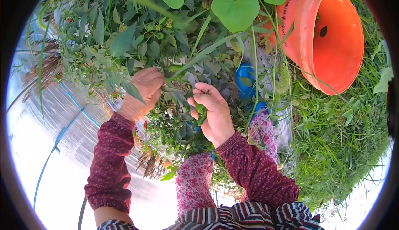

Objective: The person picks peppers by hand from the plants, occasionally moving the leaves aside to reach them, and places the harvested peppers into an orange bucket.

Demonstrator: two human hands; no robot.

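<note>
My left hand point(146, 87) reaches in among the leafy pepper plants point(124, 43). Its fingers are closed, and what they grip is hidden by the hand and the leaves. Just beyond its fingertips a green pepper point(175, 68) shows among the foliage. Palm turned up, my right hand point(217, 117) is curled around green peppers point(201, 112), which rest against the fingers and palm. It is close to the plant stems, a short way right of my left hand.
An orange bucket point(305, 43) leans at the upper right, a dark leaf inside it. Blue boots point(245, 80) stand among the plants. Broad leaves point(235, 9) hang at the top, tall grass point(332, 147) grows on the right, and blue cords point(62, 136) run on the left.
</note>
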